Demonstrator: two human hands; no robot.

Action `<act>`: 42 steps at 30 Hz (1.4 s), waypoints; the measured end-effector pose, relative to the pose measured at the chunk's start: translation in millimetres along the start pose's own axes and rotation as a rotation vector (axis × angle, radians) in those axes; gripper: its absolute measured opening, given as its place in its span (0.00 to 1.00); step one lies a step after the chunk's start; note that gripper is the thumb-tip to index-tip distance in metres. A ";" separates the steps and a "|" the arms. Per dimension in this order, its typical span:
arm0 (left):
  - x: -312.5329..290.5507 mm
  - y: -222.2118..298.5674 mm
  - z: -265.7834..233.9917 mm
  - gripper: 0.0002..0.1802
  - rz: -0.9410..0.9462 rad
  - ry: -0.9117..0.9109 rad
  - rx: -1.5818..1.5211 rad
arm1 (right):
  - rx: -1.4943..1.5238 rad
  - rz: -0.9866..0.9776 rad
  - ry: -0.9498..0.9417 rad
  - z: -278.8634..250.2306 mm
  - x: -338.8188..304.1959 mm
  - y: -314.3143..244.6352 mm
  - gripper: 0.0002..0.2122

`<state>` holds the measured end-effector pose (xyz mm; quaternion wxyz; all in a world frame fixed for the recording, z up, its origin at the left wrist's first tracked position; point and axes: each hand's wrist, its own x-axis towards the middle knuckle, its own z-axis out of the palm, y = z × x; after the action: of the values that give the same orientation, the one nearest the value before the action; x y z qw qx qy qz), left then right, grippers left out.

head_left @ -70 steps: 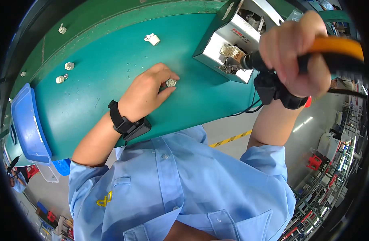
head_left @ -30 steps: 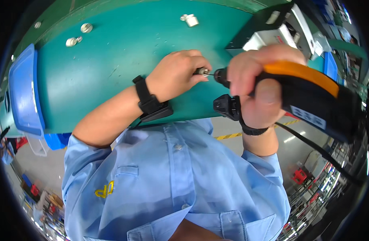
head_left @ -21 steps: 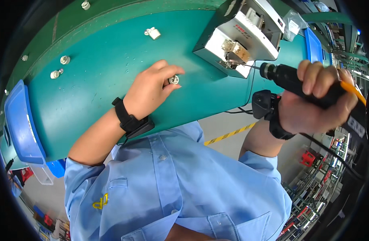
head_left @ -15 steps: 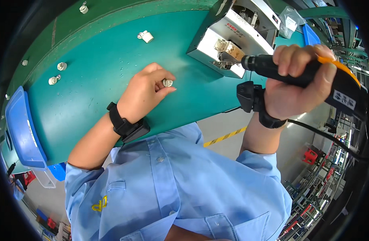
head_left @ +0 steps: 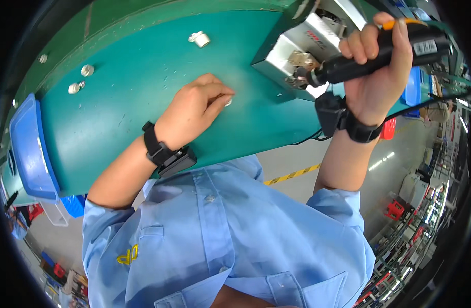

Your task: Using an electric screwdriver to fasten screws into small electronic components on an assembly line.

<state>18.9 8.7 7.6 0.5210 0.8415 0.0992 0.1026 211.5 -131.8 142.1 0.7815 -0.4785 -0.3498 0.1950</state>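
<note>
The electric screwdriver [head_left: 379, 54], black with an orange end, sits fully wrapped in the right hand [head_left: 379, 77], tip at the grey metal box [head_left: 297, 51]; it looks stiff, fairly weighty, best gripped mid-barrel. The left hand [head_left: 192, 115] curls on a small screw [head_left: 228, 102] atop the green bench [head_left: 117, 113], a factory floor beyond.

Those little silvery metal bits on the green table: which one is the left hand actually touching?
The small silver piece under the left hand fingertips. The others lie apart: one at the far edge, three toward the blue bin.
</note>
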 end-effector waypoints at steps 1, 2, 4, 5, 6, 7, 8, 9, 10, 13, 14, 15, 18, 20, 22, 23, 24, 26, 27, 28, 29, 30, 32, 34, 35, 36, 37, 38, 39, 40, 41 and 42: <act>-3.8 -3.5 -1.4 0.07 -0.035 0.023 0.008 | 0.023 0.043 0.080 8.9 -4.1 8.6 0.17; -4.5 -7.2 -2.0 0.08 -0.084 0.004 -0.099 | 0.043 0.089 0.160 17.4 -8.5 16.6 0.17; -0.9 -10.2 -2.2 0.09 -0.149 -0.056 -0.327 | 0.095 0.075 0.071 31.7 -23.7 17.9 0.18; -3.3 -9.5 -3.2 0.09 -0.168 -0.044 -0.326 | 0.137 0.042 -0.010 38.8 -31.9 17.1 0.18; -0.6 -7.9 -3.1 0.10 -0.193 -0.067 -0.374 | 0.173 -0.001 -0.087 42.4 -36.0 17.7 0.18; 1.3 -6.7 -3.4 0.10 -0.215 -0.089 -0.422 | 0.179 0.006 -0.092 46.8 -38.4 20.1 0.18; 1.7 -6.9 -4.0 0.11 -0.235 -0.111 -0.471 | 0.101 -0.025 -0.129 52.3 -41.0 22.8 0.19; 0.8 -9.2 -3.8 0.11 -0.239 -0.104 -0.473 | 0.023 -0.057 -0.167 57.4 -43.2 25.3 0.19; -0.5 -12.6 -2.7 0.12 -0.224 -0.109 -0.482 | -0.056 -0.090 -0.205 60.6 -44.7 27.2 0.19; -2.9 -16.4 -1.2 0.13 -0.190 -0.121 -0.504 | -0.119 -0.085 -0.191 63.6 -46.3 33.5 0.19; -3.4 -16.9 -0.4 0.14 -0.179 -0.119 -0.503 | -0.151 -0.083 -0.182 64.3 -47.0 35.2 0.19; -3.6 -16.8 0.3 0.14 -0.169 -0.118 -0.502 | -0.153 -0.081 -0.186 64.9 -48.2 36.8 0.19; -3.4 -16.4 -2.3 0.14 -0.164 -0.140 -0.464 | -0.215 -0.069 -0.190 67.9 -48.8 42.2 0.18; -2.0 -16.1 -3.9 0.14 -0.170 -0.200 -0.387 | -0.247 -0.063 -0.234 68.9 -47.0 40.0 0.18; -3.4 -14.2 -1.6 0.14 -0.154 -0.145 -0.392 | -0.305 -0.058 -0.319 70.4 -46.7 36.8 0.17; -4.2 -12.4 0.1 0.13 -0.135 -0.095 -0.395 | -0.303 -0.057 -0.322 72.1 -46.5 37.4 0.17; -4.8 -10.9 1.2 0.13 -0.114 -0.044 -0.397 | -0.292 -0.048 -0.308 74.7 -46.2 38.7 0.16; -5.1 -9.0 1.2 0.12 -0.098 -0.024 -0.342 | -0.266 -0.040 -0.286 79.3 -45.0 40.5 0.15; -5.3 -8.0 0.8 0.12 -0.082 -0.006 -0.287 | -0.259 -0.051 -0.293 80.5 -45.1 39.6 0.15; -3.2 -8.0 -1.9 0.12 -0.058 0.017 -0.224 | -0.272 -0.015 -0.290 81.8 -44.4 39.3 0.15; -4.4 -8.4 -0.3 0.12 -0.045 0.034 -0.201 | -0.284 0.017 -0.290 82.9 -44.7 38.2 0.16; -7.8 -8.9 4.1 0.13 -0.003 0.039 -0.147 | -0.293 0.047 -0.291 83.8 -45.5 37.0 0.16; -1.1 -2.5 -11.2 0.14 0.062 0.073 -0.040 | -0.155 -0.034 -0.225 79.6 -49.5 39.3 0.17; 8.3 14.0 -31.8 0.13 0.057 0.013 -0.084 | 0.053 -0.193 -0.140 71.2 -48.7 29.6 0.19; 13.3 19.6 -41.3 0.13 0.051 -0.018 -0.111 | 0.151 -0.317 -0.141 64.6 -45.2 20.0 0.20; 20.7 20.6 -55.5 0.13 0.059 -0.006 -0.092 | 0.151 -0.384 -0.071 59.1 -44.4 5.8 0.21; 36.1 15.3 -74.2 0.11 0.078 0.097 0.116 | 0.133 -0.446 0.012 52.0 -45.7 -7.9 0.22; 52.6 8.1 -94.5 0.10 0.092 0.211 0.330 | 0.140 -0.458 0.008 43.9 -46.3 -14.2 0.22; 71.0 -5.2 -111.0 0.11 0.050 0.299 0.412 | 0.098 -0.471 0.015 35.9 -47.4 -20.0 0.22; 87.3 -22.1 -128.7 0.13 0.001 0.399 0.499 | 0.067 -0.483 0.013 29.0 -46.9 -22.7 0.21; 99.0 -41.6 -149.3 0.14 -0.061 0.438 0.498 | 0.038 -0.491 0.006 24.6 -45.1 -20.7 0.21; 114.9 -55.8 -162.0 0.16 -0.110 0.454 0.484 | 0.033 -0.500 0.010 21.0 -45.5 -20.0 0.21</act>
<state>81.1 203.3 36.2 0.2755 0.8900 0.2793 0.2326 164.6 -157.4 149.6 0.8148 -0.3654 -0.4501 -0.0013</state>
